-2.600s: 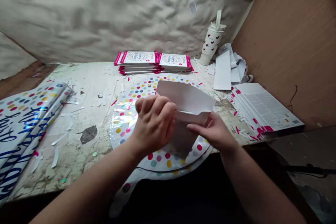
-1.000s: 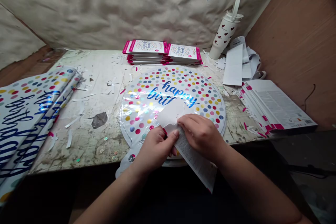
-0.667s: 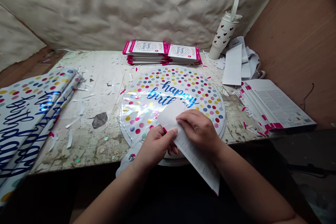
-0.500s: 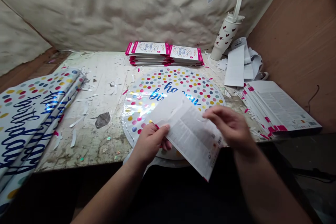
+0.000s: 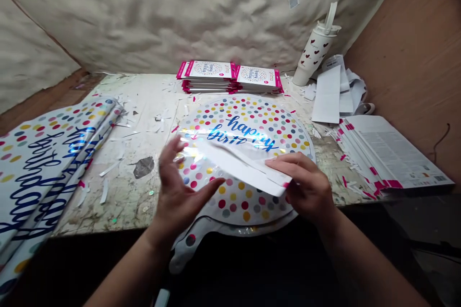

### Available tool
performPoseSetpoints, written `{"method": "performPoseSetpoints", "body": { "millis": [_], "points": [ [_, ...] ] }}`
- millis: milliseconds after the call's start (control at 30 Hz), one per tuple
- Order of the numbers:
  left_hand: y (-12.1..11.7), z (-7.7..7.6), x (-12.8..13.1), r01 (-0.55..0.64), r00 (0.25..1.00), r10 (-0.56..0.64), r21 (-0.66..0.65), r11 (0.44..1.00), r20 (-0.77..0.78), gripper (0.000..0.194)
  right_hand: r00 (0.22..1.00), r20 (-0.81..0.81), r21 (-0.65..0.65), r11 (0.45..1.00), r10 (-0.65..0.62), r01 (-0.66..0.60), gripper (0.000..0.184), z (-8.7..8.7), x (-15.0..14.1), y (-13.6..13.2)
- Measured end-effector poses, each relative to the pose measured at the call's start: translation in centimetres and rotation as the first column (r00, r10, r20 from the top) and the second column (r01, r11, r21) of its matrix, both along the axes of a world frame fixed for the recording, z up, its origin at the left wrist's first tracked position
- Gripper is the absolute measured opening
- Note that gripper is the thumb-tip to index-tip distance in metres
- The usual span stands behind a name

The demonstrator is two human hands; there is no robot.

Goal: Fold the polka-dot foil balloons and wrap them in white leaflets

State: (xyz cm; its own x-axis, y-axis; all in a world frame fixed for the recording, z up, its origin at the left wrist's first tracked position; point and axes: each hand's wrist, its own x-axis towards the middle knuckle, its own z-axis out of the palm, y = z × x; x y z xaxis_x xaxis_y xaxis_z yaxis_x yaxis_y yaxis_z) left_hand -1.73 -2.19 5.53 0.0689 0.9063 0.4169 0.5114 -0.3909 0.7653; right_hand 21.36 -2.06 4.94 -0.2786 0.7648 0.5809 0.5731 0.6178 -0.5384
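foil birthday balloon [image 5: 245, 120] with rainbow dots

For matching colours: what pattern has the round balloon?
The foil balloon has multicoloured polka dots; head view.

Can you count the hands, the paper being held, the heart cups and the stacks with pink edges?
Hands: 2, left hand and right hand
White paper sleeve: 1
Heart tumbler: 1
Pink-edged stacks: 3, back left, back right, far right
Total: 7
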Motion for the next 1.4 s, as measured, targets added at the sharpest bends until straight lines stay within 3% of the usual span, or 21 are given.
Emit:
{"method": "performPoseSetpoints", "body": {
  "millis": [33, 100, 167, 200, 333, 400, 500, 600, 667, 767, 867, 1000, 1100, 1200, 1300, 1400],
  "points": [
    [0.4, -0.2, -1.0, -0.012, 0.997, 0.019, 0.096, 0.995, -0.073, 0.089, 0.997, -0.04, 0.0, 0.998, 0.061, -0.061, 0.03, -0.2, 0.6, 0.6],
    [1.0, -0.9, -2.3, 0.185, 0.959, -0.14, 0.171, 0.968, -0.246, 0.067, 0.994, -0.008, 0.025, 0.994, 0.105, -0.105, 0.025, -1.1, 1.5, 1.4],
    [1.1, -2.0, -2.6, 0.42, 0.827, -0.334, 0.103, 0.902, -0.453, 0.041, 0.988, 0.127, 0.043, 0.994, 0.091, -0.097, 0.027, -2.5, 1.5, 1.4],
    [1.0, -2.6, -2.6, 0.476, 0.757, -0.377, 0.056, 0.878, -0.534, 0.04, 0.976, 0.197, 0.051, 0.993, 0.097, -0.109, 0.03, -3.3, 1.4, 1.1],
    [0.3, -4.7, -1.8, 0.494, 0.54, -0.43, -0.141, 0.858, -0.723, 0.051, 0.881, 0.42, 0.013, 0.968, 0.221, -0.249, 0.033, -5.6, 1.0, -0.6],
    [0.0, -5.2, -1.5, 0.459, 0.484, -0.423, -0.189, 0.868, -0.766, 0.057, 0.84, 0.496, -0.061, 0.974, 0.22, -0.218, 0.038, -6.0, 1.1, -1.1],
    [-0.2, -5.5, -1.3, 0.443, 0.488, -0.365, -0.136, 0.886, -0.793, 0.051, 0.826, 0.536, -0.062, 0.984, 0.173, -0.166, 0.042, -6.0, 1.4, -1.4],
    [-0.1, -5.9, -1.3, 0.548, 0.487, -0.389, -0.073, 0.833, -0.782, 0.041, 0.841, 0.517, 0.023, 0.98, 0.159, -0.199, 0.032, -6.1, 1.3, -1.4],
    [-0.2, -6.1, -1.3, 0.573, 0.48, -0.42, -0.087, 0.815, -0.77, 0.041, 0.85, 0.504, 0.037, 0.98, 0.151, -0.196, 0.028, -6.3, 1.2, -1.5],
    [-0.6, -6.3, -1.1, 0.533, 0.476, -0.436, -0.144, 0.834, -0.764, 0.047, 0.844, 0.508, 0.003, 0.979, 0.173, -0.202, 0.025, -6.3, 1.1, -1.7],
    [-1.2, -6.3, -0.6, 0.531, 0.538, -0.394, -0.064, 0.845, -0.745, 0.038, 0.834, 0.51, -0.062, 0.975, 0.213, -0.211, 0.024, -6.0, 1.3, -1.7],
    [-1.8, -5.8, 0.4, 0.54, 0.649, -0.36, 0.072, 0.839, -0.67, 0.026, 0.876, 0.424, -0.119, 0.973, 0.23, -0.198, 0.019, -5.6, 1.2, -1.5],
    [-1.8, -5.4, 1.3, 0.381, 0.732, -0.308, -0.01, 0.925, -0.608, 0.019, 0.924, 0.325, -0.215, 0.967, 0.201, -0.135, 0.013, -5.3, 0.6, -0.9],
    [-1.1, -5.3, 1.8, 0.189, 0.791, -0.202, -0.084, 0.978, -0.577, 0.02, 0.952, 0.293, -0.346, 0.938, 0.088, 0.02, 0.011, -5.1, -0.3, 0.3],
    [-0.4, -5.3, 2.0, 0.198, 0.789, -0.229, -0.117, 0.973, -0.57, 0.03, 0.953, 0.303, -0.356, 0.928, 0.0, 0.113, 0.013, -4.8, -0.7, 1.5],
    [-0.2, -5.2, 1.8, 0.257, 0.795, -0.292, -0.142, 0.956, -0.531, 0.038, 0.956, 0.273, -0.388, 0.922, 0.106, 0.009, 0.031, -4.5, -0.5, 2.0]
  ]
}}
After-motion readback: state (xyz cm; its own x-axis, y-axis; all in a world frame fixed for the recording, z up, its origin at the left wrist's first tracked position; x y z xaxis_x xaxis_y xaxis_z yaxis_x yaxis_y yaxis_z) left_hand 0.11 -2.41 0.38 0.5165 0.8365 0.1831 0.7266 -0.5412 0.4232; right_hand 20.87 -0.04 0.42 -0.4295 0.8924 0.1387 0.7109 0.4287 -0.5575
